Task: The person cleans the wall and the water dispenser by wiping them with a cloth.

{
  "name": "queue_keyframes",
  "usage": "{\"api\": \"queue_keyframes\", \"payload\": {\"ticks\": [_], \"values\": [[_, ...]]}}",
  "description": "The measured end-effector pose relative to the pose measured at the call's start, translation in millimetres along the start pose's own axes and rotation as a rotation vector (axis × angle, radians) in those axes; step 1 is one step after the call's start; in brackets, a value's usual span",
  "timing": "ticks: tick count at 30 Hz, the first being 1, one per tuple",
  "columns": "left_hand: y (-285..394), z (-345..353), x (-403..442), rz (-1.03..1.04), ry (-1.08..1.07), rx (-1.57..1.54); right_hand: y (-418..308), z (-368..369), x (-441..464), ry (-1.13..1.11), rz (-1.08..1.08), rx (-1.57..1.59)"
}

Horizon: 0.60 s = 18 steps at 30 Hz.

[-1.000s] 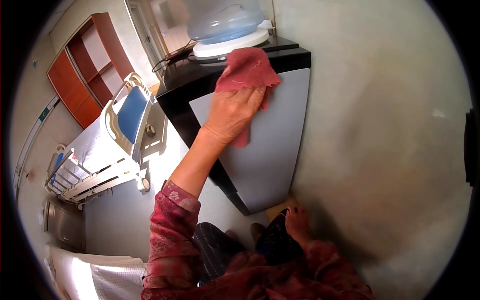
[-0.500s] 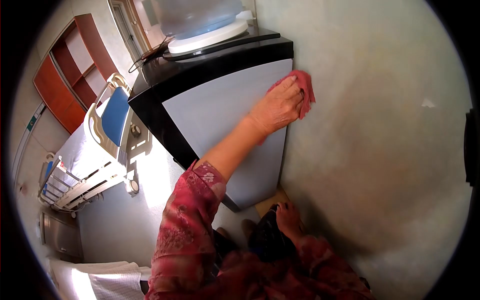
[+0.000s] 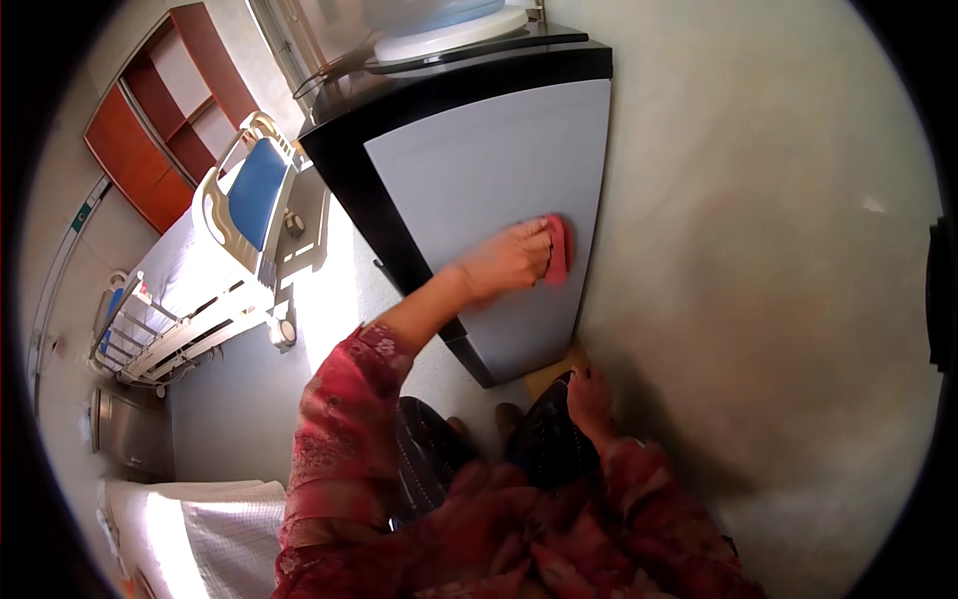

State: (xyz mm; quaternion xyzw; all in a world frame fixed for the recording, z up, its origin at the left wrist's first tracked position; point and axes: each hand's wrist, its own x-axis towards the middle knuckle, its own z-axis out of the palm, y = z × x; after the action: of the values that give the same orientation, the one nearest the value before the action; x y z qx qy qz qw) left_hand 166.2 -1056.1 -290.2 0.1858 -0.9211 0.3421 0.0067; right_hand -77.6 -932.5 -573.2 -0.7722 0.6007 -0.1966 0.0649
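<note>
Left hand (image 3: 511, 260) clamped cloth (image 3: 560, 252), panel (image 3: 489, 165) beneath; step seemed wiping; next stroke likely needed even pressure. Right hand (image 3: 591, 399): grip was unclear.

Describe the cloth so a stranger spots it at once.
Find the black-edged water dispenser, then its large grey panel. Near that panel's right edge, the left hand holds the cloth. It is the small, plain pinkish-red piece, unlike the flowered, darker red left sleeve.
</note>
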Motion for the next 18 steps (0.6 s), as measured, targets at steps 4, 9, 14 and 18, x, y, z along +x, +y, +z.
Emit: {"api": "queue_keyframes", "payload": {"ticks": [4, 9, 14, 18], "values": [[-41, -78, -25, -0.177, 0.204, 0.071, 1, 1, -3, -0.039, -0.010, -0.001], [-98, -154, -68, -0.459, 0.372, 0.414, -6, -7, -5, 0.079, -0.033, 0.072], [-110, -203, -69, -0.875, 0.472, 0.215, -6, -2, -4, 0.136, -0.066, 0.093], [-120, -210, -44, -1.322, 0.349, -0.079, -10, -8, -5, 0.137, -0.091, 0.089]]}}
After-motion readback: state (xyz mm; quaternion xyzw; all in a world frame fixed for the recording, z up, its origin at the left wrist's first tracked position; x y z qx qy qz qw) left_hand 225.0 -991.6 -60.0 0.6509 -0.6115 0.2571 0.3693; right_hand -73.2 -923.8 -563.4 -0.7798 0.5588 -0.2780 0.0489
